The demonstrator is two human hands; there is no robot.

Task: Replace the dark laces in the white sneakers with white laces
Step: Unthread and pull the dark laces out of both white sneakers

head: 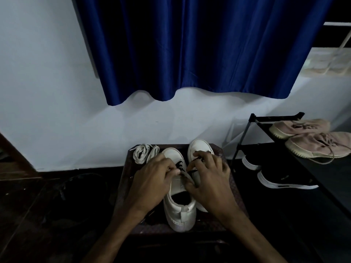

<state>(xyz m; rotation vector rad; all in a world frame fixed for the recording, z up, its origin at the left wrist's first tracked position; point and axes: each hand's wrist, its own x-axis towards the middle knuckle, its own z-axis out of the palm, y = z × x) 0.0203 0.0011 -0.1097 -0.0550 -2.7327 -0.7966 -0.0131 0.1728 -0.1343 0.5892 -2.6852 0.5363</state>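
Two white sneakers stand side by side on a small dark table (131, 188), toes toward the wall. The left sneaker (180, 207) is nearest me, with a dark lace (181, 167) threaded in its eyelets. My left hand (153, 181) pinches that lace near the top of the tongue. My right hand (207, 179) grips a loose grey-dark lace end over the same spot and covers much of the right sneaker (199, 148). Two coiled white laces (144, 153) lie at the table's far left corner.
A black shoe rack (252, 120) stands to the right, with a beige pair (311, 137) on top and a black pair with white soles (281, 177) lower down. A blue curtain (190, 50) hangs on the white wall. Dark floor and a dark cable lie to the left.
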